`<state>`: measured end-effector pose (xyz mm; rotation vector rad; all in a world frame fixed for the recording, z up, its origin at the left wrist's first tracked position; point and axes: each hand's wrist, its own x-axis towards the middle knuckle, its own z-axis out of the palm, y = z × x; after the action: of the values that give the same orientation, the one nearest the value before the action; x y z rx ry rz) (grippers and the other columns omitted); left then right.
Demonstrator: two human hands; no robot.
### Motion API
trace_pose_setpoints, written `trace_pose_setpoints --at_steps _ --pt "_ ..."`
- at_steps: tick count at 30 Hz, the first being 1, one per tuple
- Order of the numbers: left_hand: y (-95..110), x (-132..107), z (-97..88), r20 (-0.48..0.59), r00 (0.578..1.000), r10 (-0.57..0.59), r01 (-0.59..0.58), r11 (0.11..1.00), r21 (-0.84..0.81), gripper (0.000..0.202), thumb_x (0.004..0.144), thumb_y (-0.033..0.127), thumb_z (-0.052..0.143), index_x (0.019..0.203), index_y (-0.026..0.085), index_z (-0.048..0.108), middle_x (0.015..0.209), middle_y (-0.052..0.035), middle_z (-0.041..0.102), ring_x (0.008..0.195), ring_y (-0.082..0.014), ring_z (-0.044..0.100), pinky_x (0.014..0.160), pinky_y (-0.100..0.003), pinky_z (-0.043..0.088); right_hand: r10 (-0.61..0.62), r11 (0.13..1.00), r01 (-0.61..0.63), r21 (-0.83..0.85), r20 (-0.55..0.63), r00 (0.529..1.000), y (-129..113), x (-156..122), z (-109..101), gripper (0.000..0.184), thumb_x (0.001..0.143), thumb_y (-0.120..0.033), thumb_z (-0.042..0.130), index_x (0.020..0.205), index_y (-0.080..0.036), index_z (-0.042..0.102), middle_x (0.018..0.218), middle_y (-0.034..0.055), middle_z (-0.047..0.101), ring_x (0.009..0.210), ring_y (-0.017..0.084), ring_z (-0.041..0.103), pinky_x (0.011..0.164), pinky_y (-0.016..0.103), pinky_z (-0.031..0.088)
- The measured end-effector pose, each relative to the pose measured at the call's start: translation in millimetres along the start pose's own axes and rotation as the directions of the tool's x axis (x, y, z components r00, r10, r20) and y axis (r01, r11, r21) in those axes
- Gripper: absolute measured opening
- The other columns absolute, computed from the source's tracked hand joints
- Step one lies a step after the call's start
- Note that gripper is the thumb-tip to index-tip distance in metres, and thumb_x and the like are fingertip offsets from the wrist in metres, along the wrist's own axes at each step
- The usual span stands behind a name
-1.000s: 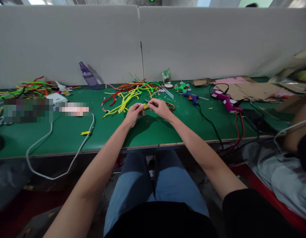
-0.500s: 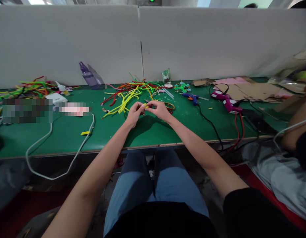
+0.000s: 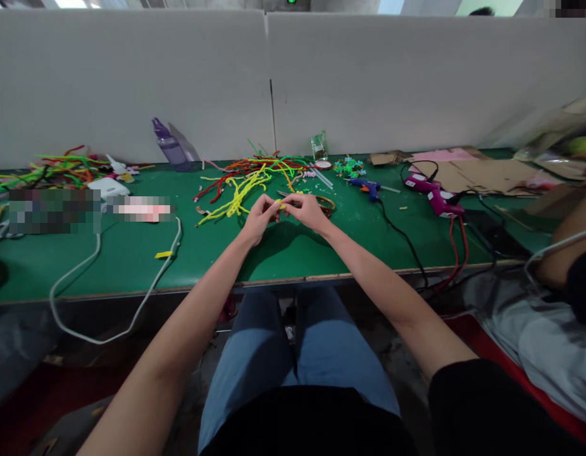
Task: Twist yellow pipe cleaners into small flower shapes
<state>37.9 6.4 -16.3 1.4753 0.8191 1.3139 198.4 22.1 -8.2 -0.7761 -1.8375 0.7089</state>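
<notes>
Right hand (image 3: 306,210) has changed most over the last second: its fingers, curled and raised earlier, now reach flatter toward the left hand (image 3: 259,218); against the half-second frame, almost no change.

Nearest, bottom centre: blue denim trousers (image 3: 331,329). Lower left, a looped white cable (image 3: 102,342) hangs over the front edge of the green-topped table (image 3: 122,266).

Mid-frame, slightly above centre: small yellow fuzzy-looking piece (image 3: 281,204), held just above the tabletop between both hands. Left thumb and index pinch it; right fingertips close on it from the other side. Exact shape hidden by the fingers.

Handling (judged): very light, soft pile, probably a bendable wire core; not slippery, hard to break, though the pile may crush. Best hold: fingertip pinch near each end, cut ends kept off the skin.

Just beyond the fingers, a thin metal-pointed tool (image 3: 280,192). Left of it, bright yellow fuzzy stems (image 3: 233,202); behind, a tangled red-and-green stem heap (image 3: 269,163). Right of centre, a blue glue gun (image 3: 369,189) with orange trigger. Farther, upper left, a tilted purple translucent bottle (image 3: 172,152) against the pale grey partition (image 3: 131,82).
</notes>
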Motion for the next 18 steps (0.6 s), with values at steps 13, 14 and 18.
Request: trace_pose_setpoints --at_steps 13,14,18 --pt "-7 -2 -8.0 0.157 0.958 0.239 -0.283 0.715 0.639 0.007 0.076 0.023 0.063 0.079 0.019 0.058 0.076 -0.0007 0.059 0.067 -0.0132 0.053 0.060 -0.025 0.040 -0.168 0.866 0.280 -0.416 0.285 0.944 8 -1 -15 0.010 0.077 -0.015 0.052 0.077 -0.014 0.063 0.075 0.0045 0.063 0.068 0.015 0.053 0.066 0.027 0.038" --pt "-7 -2 -9.0 0.184 0.953 0.242 -0.302 0.684 0.664 0.005 0.076 0.022 0.062 0.078 0.018 0.058 0.076 -0.0008 0.059 0.067 -0.0134 0.054 0.060 -0.025 0.041 -0.169 0.851 0.300 -0.431 0.316 0.934 8 -1 -16 0.011 0.078 -0.015 0.052 0.077 -0.014 0.063 0.076 0.0050 0.064 0.069 0.015 0.053 0.067 0.027 0.038" --pt "-6 -2 -9.8 0.124 0.966 0.228 -0.252 0.708 0.660 0.011 0.078 0.025 0.063 0.071 0.017 0.058 0.070 -0.0001 0.059 0.063 -0.0126 0.052 0.060 -0.025 0.040 -0.167 0.861 0.280 -0.425 0.284 0.944 6 -1 -17 0.013 0.079 -0.015 0.052 0.081 -0.014 0.065 0.079 0.0066 0.066 0.071 0.016 0.055 0.069 0.028 0.040"
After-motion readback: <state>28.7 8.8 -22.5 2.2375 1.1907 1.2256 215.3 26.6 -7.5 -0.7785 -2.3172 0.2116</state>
